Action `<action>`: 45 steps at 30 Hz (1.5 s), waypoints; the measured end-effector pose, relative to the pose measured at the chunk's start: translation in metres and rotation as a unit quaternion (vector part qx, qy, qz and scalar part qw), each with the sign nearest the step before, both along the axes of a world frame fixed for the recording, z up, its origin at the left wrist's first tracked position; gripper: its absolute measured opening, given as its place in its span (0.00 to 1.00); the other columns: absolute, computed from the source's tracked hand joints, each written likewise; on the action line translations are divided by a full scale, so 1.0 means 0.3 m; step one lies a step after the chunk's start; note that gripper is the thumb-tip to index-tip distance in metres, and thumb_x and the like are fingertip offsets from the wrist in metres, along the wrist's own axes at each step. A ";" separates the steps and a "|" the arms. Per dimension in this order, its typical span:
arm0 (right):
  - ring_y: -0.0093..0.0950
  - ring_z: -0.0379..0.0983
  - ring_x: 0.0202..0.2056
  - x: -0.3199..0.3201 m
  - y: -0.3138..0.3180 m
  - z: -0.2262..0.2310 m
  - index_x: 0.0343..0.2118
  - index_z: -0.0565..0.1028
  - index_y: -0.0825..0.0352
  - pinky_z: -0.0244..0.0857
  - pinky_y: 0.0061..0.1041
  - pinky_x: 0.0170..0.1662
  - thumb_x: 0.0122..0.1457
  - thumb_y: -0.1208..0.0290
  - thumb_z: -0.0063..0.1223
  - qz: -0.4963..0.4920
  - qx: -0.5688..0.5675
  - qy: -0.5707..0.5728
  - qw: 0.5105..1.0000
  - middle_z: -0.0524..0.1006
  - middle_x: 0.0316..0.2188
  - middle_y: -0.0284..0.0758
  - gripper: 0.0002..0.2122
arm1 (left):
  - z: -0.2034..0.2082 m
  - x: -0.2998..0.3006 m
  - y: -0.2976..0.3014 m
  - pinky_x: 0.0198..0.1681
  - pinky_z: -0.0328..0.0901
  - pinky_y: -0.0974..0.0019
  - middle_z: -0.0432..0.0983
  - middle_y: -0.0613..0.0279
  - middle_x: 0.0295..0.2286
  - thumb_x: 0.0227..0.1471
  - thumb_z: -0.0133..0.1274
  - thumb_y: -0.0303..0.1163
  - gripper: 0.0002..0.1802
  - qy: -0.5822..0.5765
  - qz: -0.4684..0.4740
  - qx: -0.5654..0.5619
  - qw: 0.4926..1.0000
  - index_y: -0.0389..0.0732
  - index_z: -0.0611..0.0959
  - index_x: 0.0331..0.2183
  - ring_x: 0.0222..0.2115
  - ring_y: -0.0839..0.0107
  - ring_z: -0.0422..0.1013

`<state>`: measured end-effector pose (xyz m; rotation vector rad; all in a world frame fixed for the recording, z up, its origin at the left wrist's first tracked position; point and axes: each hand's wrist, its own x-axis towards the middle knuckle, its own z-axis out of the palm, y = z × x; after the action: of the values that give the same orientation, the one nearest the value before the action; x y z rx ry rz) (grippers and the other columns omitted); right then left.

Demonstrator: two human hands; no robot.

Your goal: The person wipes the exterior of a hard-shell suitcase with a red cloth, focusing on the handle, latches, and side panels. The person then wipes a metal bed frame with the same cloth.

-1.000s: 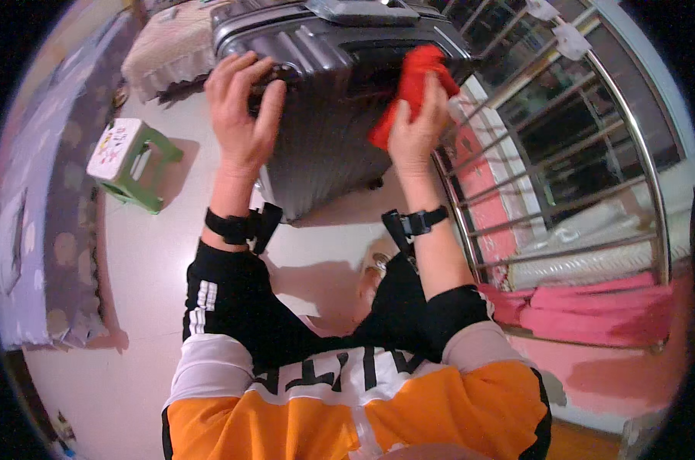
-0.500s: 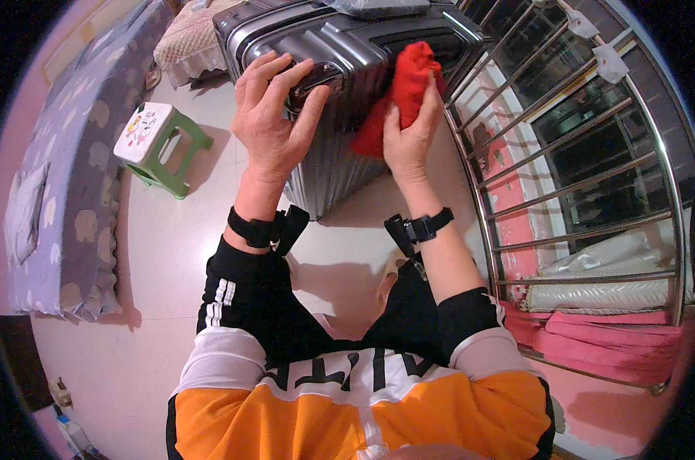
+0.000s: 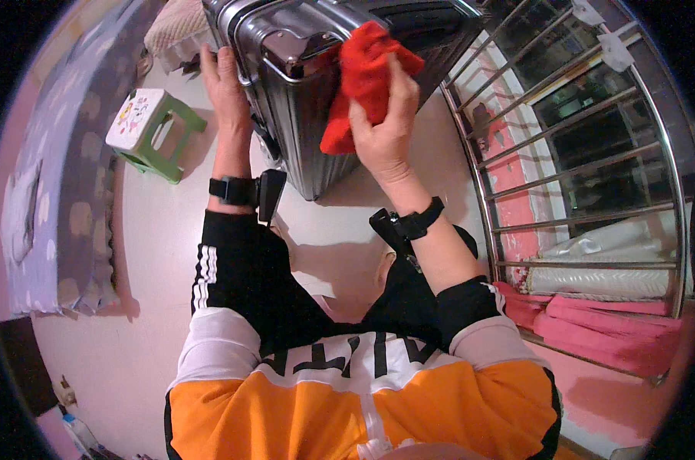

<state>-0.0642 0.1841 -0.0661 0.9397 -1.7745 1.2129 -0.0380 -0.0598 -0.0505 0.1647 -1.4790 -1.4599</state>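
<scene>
A shiny dark grey suitcase [image 3: 309,115] with ribbed sides and a polished corner piece stands upright on the floor before me. Bunched in my right hand [image 3: 388,130] is a red cloth [image 3: 366,69], which lies against the near side and upper edge of the suitcase. My left hand [image 3: 227,88] is beside the suitcase's left side, its visible fingers stretched out and holding nothing. Whether its palm presses on the case I cannot tell. Each wrist wears a black strap with a small device.
A green stool [image 3: 159,138] with a white printed seat stands to the left, near a bed with a purple-grey patterned cover [image 3: 79,169]. On the right runs a metal railing [image 3: 577,172] before a window, with pink folded fabric [image 3: 608,330] low down.
My left hand has moved left and down from the suitcase's top corner to its left side. My right hand has carried the red cloth leftward, and the suitcase appears tilted or turned slightly.
</scene>
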 end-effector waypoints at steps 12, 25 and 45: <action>0.42 0.62 0.63 0.094 0.040 -0.232 0.66 0.57 0.70 0.54 0.40 0.68 0.57 0.76 0.63 0.053 -0.045 -0.415 0.907 0.65 0.61 0.46 0.36 | -0.165 -0.003 -0.045 0.55 0.65 0.63 0.77 0.55 0.48 0.62 0.58 0.48 0.32 -0.036 -0.022 -0.005 0.999 0.34 0.76 0.58 0.49 0.67 0.72; 0.34 0.69 0.45 0.187 -0.021 -0.132 0.60 0.75 0.49 0.65 0.39 0.50 0.41 0.77 0.68 -0.015 0.299 0.104 0.949 0.73 0.47 0.27 0.38 | -0.175 0.021 -0.040 0.38 0.71 0.70 0.80 0.64 0.37 0.58 0.62 0.28 0.25 -0.104 -0.055 0.029 0.993 0.39 0.78 0.56 0.35 0.76 0.75; 0.32 0.67 0.61 0.212 -0.216 0.480 0.68 0.61 0.69 0.62 0.33 0.64 0.61 0.74 0.63 0.192 0.118 -0.042 0.973 0.69 0.62 0.42 0.33 | 0.066 0.270 -0.073 0.57 0.69 0.60 0.77 0.56 0.52 0.63 0.54 0.54 0.31 0.053 -0.510 0.119 0.850 0.42 0.76 0.57 0.53 0.66 0.74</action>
<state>-0.0007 0.1192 0.0780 1.4404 -1.8898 1.3088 0.0429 -0.0816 -0.0307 -0.6520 -1.3173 -2.4443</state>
